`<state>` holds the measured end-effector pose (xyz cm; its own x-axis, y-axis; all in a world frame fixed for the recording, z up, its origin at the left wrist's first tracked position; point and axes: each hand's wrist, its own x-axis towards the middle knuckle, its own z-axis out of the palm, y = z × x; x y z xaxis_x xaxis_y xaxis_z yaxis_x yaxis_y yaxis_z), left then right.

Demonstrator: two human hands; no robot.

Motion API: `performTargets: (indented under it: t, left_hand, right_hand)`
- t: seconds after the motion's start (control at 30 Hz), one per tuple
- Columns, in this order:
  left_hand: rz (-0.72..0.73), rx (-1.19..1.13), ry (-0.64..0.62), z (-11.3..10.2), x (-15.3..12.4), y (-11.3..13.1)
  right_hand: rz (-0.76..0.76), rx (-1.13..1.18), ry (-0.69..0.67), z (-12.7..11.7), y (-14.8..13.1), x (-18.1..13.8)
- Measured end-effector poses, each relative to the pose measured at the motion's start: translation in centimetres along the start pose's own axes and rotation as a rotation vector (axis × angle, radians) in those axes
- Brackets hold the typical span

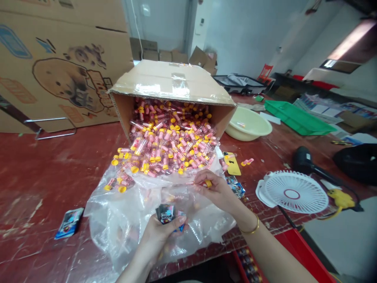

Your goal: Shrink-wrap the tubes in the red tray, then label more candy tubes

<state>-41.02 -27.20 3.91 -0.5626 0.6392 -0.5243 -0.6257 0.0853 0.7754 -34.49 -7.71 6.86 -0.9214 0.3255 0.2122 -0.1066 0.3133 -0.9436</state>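
Observation:
My left hand [163,232] is closed around a small stack of dark and blue printed packets [166,213], held low over clear plastic sheeting [118,220]. Above and to the right of it, my right hand [213,190] pinches a small clear tube with a yellow cap [208,183]; the fingers partly hide it. Just beyond both hands, a heap of pink-labelled tubes with yellow caps [165,145] spills out of a cardboard box [176,84] lying on its side. Some more packets [236,186] lie beside my right wrist, and another pile of packets [69,223] is at the left.
On the red table [44,169], a yellow phone [232,164], a pale basin [249,124], a green tray [297,118] and a white fan [294,192] stand to the right. A large printed carton [64,67] rises at the left. Below the front edge is a red container [247,263].

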Motion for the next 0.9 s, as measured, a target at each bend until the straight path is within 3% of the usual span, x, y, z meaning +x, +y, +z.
performTargets:
  t: [0.27,0.37,0.47,0.63,0.8,0.9]
  left_hand:
    - [0.076,-0.057,0.072,1.1,-0.7,0.1]
    - [0.066,0.001,0.076,1.0,-0.7,0.1]
    - [0.038,0.042,0.045,0.8,-0.8,0.0]
    - [-0.022,-0.118,0.049,1.5,-1.2,0.6]
    - [-0.096,-0.236,0.045,2.5,-0.9,1.0]
    - [-0.074,-0.223,0.008,2.6,-0.9,0.9]
  right_hand:
    - [0.015,0.005,-0.069,0.2,-3.0,0.4]
    - [0.017,-0.07,-0.179,0.5,-3.6,0.9]
    - [0.11,0.079,-0.264,1.2,-3.0,1.4]
    - [0.19,0.341,-0.168,3.2,-0.5,-0.3]
    - [0.328,0.467,-0.251,5.9,0.1,-3.9]
    - [0.236,0.366,-0.1,6.8,0.2,-4.8]
